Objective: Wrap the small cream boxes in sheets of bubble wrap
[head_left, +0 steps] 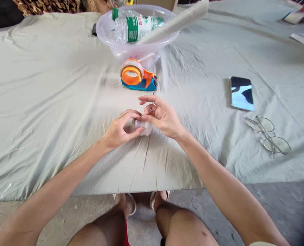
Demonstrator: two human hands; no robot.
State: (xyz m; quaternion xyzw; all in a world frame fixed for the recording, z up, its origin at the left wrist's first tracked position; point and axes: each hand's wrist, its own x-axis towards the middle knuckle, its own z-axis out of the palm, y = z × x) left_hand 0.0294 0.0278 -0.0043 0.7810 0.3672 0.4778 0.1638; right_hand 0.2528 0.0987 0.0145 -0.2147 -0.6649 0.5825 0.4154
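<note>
A small bundle wrapped in clear, crinkled plastic, like bubble wrap, lies on the cloth near the table's front. My left hand holds it from the left, thumb in front and fingers over the back. My right hand is at its upper right, thumb and a finger pinched together right by the left fingertips. Whatever that pinch holds is too small to make out. The other right fingers are loosely curled above. What is inside the wrap cannot be seen clearly. Beyond the hands stands an orange and blue tape dispenser with a roll of clear tape.
Behind the dispenser, a translucent plastic basin holds a green-labelled bottle and a long whitish plastic roll. To the right lie a phone and eyeglasses. A grey-green cloth covers the table.
</note>
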